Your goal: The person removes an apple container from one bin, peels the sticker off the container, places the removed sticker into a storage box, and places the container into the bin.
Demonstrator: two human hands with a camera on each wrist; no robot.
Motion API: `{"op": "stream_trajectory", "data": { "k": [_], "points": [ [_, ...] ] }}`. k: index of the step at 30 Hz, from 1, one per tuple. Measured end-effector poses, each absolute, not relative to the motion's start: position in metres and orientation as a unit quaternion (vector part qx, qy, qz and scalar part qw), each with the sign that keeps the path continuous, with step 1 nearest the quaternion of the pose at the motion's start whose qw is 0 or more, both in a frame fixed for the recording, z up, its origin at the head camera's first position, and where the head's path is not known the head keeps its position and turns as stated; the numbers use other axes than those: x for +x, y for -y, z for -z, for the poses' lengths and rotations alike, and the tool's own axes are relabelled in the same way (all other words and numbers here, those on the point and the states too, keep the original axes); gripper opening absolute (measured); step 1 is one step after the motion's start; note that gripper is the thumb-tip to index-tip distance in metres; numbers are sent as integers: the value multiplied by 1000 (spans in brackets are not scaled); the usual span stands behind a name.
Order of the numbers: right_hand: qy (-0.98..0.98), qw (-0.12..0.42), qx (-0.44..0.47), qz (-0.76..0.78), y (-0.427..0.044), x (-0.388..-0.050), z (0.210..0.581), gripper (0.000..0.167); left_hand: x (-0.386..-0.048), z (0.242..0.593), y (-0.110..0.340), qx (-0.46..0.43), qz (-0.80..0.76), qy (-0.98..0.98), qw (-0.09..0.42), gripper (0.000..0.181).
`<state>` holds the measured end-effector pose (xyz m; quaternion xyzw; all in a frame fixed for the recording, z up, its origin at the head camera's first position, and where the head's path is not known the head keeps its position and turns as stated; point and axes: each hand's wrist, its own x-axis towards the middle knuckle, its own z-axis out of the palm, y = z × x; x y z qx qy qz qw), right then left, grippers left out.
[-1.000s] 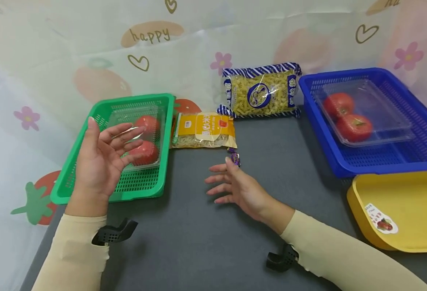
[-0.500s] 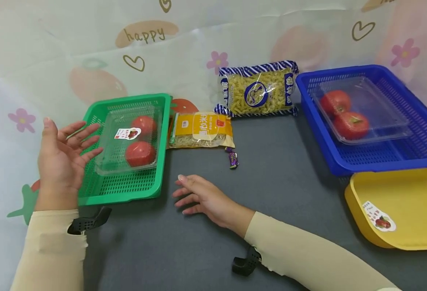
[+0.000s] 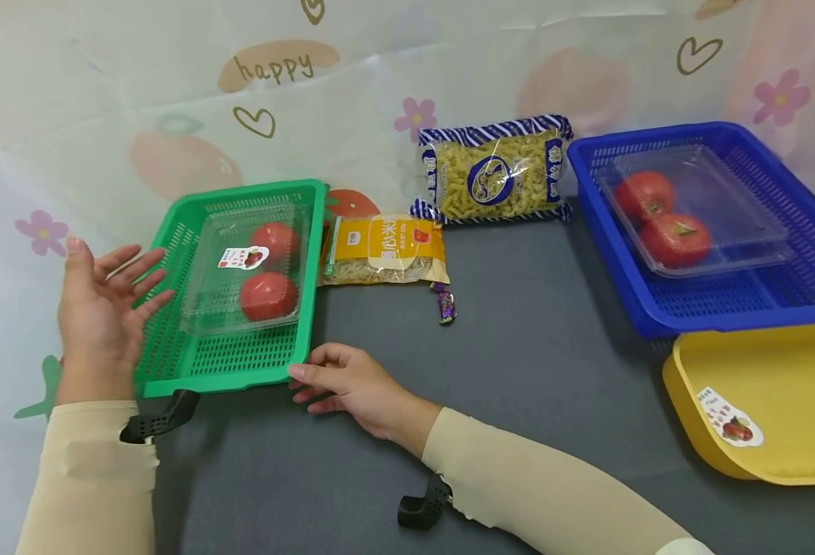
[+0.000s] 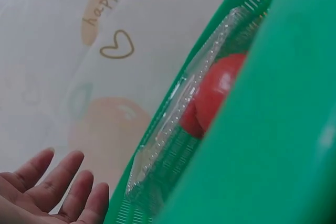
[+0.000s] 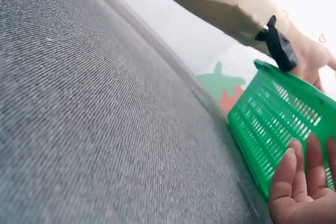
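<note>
A green plastic basket stands on the left of the table. In it lies a clear lidded box with two tomatoes and a small printed label. My left hand is at the basket's left side, palm up with fingers spread, holding nothing; the left wrist view shows these fingers beside the basket wall. At the near right corner of the basket is my right hand, its thumb at the rim. The right wrist view has its fairly straight fingers against the outer wall; exact contact is unclear.
Right of the basket lie an orange-yellow bag, a purple-wrapped candy and a blue-striped pasta bag. Further right are a blue basket, with another box of two tomatoes, and a yellow tub. A printed cloth hangs behind.
My left hand has moved left, from over the green basket to its left side. My right hand has moved left from near the candy to the basket's near right corner.
</note>
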<state>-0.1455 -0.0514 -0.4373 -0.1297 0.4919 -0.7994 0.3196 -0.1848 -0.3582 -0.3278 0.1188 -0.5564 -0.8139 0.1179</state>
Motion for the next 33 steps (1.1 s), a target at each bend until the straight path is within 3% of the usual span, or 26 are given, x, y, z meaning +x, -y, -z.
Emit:
{"op": "stream_trajectory", "data": {
  "k": [7, 22, 33],
  "points": [
    [-463, 287, -129, 829, 61, -150, 429, 16, -185, 331, 362, 125, 816, 552, 121, 57],
    [-437, 283, -157, 839, 61, -152, 435, 18, -184, 348, 366, 113, 796, 587, 90, 58],
    [-443, 276, -171, 836, 61, -157, 439, 17, -194, 355, 373, 169, 750, 637, -50, 71]
  ]
}}
